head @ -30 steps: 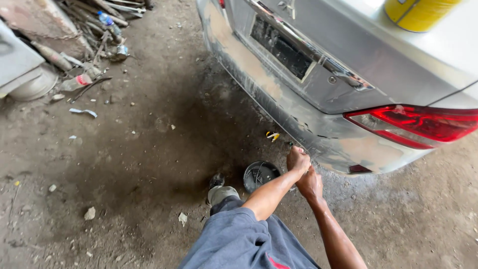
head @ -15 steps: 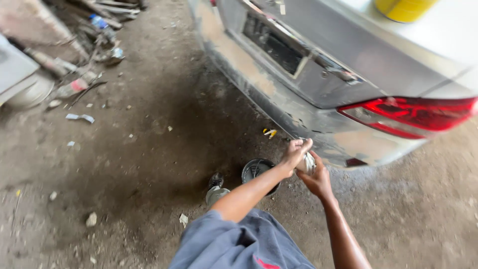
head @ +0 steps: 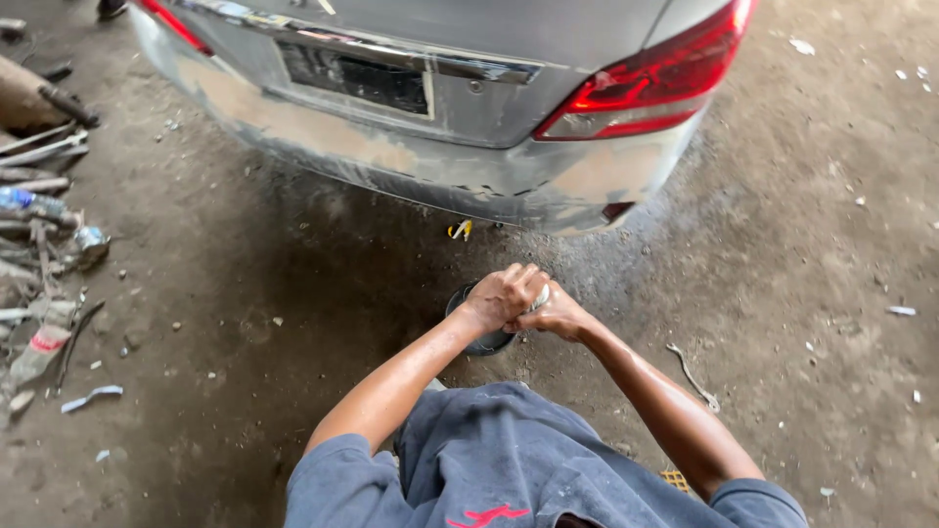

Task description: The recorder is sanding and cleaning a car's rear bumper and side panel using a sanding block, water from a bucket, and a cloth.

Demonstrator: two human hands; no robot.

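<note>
Both my hands meet just above a round dark tin that stands on the dirt floor below the rear bumper of a silver car. My left hand is closed over a small pale object, and my right hand grips it from below. Most of that object is hidden by my fingers, so I cannot tell what it is. The bumper has sanded, patchy areas of filler.
A red tail light is at the car's right corner. Scrap metal rods and a plastic bottle lie at the left edge. A small yellow item lies under the bumper. A bent wire lies on the floor to my right.
My view has swung so the car now sits at the top, square on. My hands have come down and closed together over the small object above the tin.
</note>
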